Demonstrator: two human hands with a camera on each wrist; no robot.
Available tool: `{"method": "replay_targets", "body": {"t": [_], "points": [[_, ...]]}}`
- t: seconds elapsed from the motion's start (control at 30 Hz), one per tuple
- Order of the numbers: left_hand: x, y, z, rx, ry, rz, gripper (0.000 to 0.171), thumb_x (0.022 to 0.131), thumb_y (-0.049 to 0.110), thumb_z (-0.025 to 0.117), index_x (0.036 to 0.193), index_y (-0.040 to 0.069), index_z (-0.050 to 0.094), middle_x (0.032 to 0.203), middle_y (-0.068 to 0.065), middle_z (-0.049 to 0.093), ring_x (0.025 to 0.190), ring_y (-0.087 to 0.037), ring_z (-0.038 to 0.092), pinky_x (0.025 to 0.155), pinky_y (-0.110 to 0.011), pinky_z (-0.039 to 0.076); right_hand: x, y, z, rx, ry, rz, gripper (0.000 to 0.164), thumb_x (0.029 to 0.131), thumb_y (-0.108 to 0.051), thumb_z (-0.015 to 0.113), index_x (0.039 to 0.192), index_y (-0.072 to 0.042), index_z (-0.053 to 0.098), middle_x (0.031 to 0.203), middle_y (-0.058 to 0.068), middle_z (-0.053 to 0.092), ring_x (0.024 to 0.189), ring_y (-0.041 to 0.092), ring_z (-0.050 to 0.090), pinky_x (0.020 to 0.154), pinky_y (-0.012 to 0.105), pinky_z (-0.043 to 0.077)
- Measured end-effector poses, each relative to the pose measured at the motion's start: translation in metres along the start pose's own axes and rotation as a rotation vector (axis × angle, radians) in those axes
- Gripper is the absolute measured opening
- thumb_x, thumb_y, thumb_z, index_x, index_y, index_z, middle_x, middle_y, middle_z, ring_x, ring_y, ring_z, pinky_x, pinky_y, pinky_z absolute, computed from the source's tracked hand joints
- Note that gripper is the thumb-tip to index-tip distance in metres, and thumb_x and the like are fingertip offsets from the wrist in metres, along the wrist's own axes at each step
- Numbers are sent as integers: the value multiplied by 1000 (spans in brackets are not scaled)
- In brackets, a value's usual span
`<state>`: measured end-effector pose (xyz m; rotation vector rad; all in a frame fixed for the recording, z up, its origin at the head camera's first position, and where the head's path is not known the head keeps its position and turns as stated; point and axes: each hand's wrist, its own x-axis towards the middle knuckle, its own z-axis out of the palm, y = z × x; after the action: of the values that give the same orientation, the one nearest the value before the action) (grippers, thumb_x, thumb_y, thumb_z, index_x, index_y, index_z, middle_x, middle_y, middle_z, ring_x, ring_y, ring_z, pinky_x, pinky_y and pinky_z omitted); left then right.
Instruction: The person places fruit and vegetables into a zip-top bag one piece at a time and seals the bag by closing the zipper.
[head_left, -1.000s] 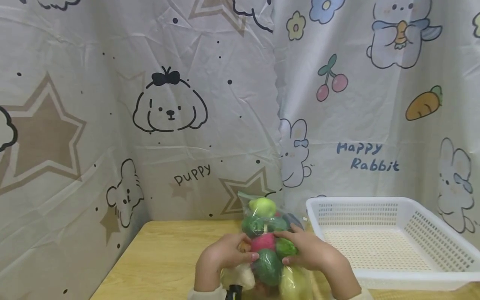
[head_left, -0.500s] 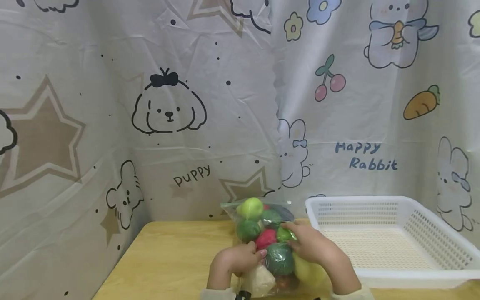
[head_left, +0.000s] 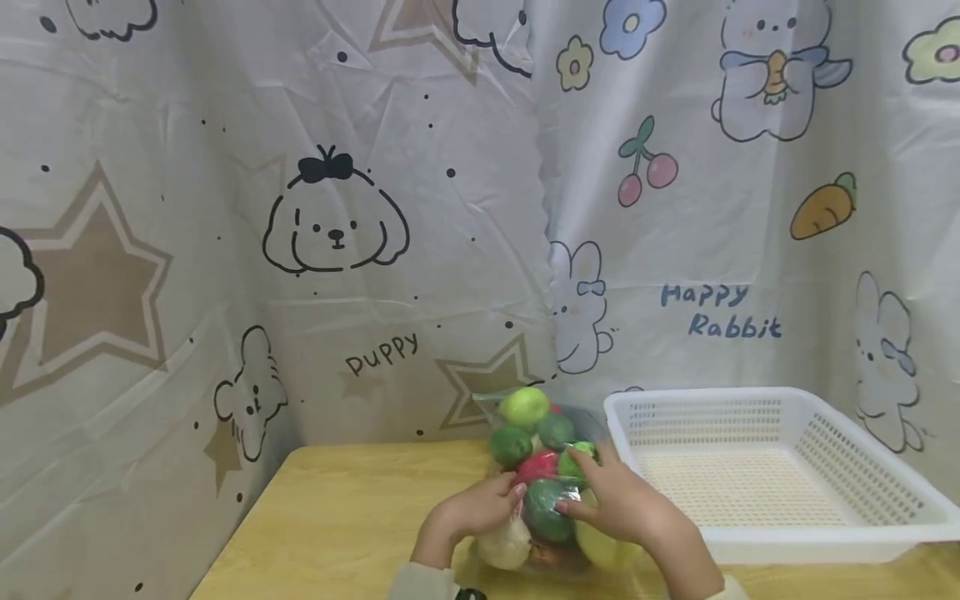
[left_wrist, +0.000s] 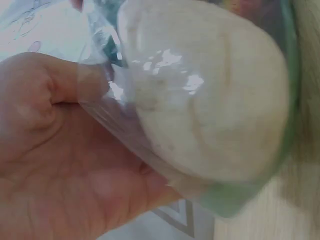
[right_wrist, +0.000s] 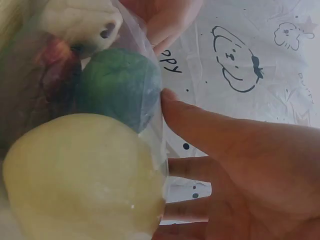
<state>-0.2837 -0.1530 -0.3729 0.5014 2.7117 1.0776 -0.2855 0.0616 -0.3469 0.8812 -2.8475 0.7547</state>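
A clear plastic bag [head_left: 592,429] packed with several fruits and vegetables lies at the middle of the table's near side. Through the plastic show a yellow-green fruit [head_left: 525,407], a red item [head_left: 538,467], a dark green round one [head_left: 547,510] and a cream-coloured one [left_wrist: 210,90]. A large pale yellow one [right_wrist: 85,175] fills much of the right wrist view. My left hand [head_left: 474,508] pinches the bag's left side, thumb over the plastic. With fingers spread and fairly straight, my right hand [head_left: 626,500] presses the bag's right side; its fingertips are partly hidden.
To the right of the bag stands a white perforated plastic basket [head_left: 712,546]. The wooden table [head_left: 352,500] extends leftward. A cartoon-printed curtain [head_left: 420,208] hangs behind and at the sides.
The bag has shifted and turned slightly between my hands, and its contents have moved. My right thumb now lies over the dark green item; the left hand stays on the left side.
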Motion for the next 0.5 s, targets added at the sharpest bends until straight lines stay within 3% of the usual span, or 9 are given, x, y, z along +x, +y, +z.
{"method": "replay_targets", "body": {"t": [0.07, 0.17, 0.33, 0.4, 0.5], "points": [[4, -1, 0, -8, 19, 13, 50, 101, 25, 35, 137, -10, 35, 144, -31, 38, 133, -43, 30, 111, -60, 28, 3, 4, 1, -1, 3, 7, 78, 80, -47, 66, 138, -1, 41, 136, 37, 36, 113, 50, 49, 91, 63, 49], [4, 3, 0, 53, 66, 30, 47, 101, 22, 35, 133, -12, 39, 140, -32, 41, 130, -45, 35, 109, -61, 32, 8, 9, 1, 1, 24, -28, 76, 82, -46, 65, 137, 0, 42, 137, 38, 36, 115, 53, 45, 93, 65, 46], [-12, 24, 7, 345, 271, -30, 45, 98, 23, 40, 128, -10, 47, 133, -28, 52, 119, -44, 48, 97, -73, 36, 14, 8, 2, -11, 128, -147, 67, 86, -40, 63, 136, 0, 44, 141, 33, 38, 124, 50, 38, 102, 65, 37], [-17, 34, 10, 458, 356, -35, 51, 97, 31, 41, 132, -6, 44, 140, -26, 47, 124, -43, 44, 97, -75, 34, 15, 6, 3, -39, 169, -161, 68, 87, -44, 59, 139, -4, 41, 144, 30, 37, 129, 50, 31, 105, 67, 32], [-20, 45, 8, 617, 480, 29, 64, 95, 45, 42, 139, -1, 39, 149, -23, 35, 133, -41, 33, 101, -70, 35, 14, 2, 1, -93, 201, -139, 73, 87, -56, 52, 143, -12, 37, 148, 25, 34, 134, 51, 19, 105, 73, 24]]}}
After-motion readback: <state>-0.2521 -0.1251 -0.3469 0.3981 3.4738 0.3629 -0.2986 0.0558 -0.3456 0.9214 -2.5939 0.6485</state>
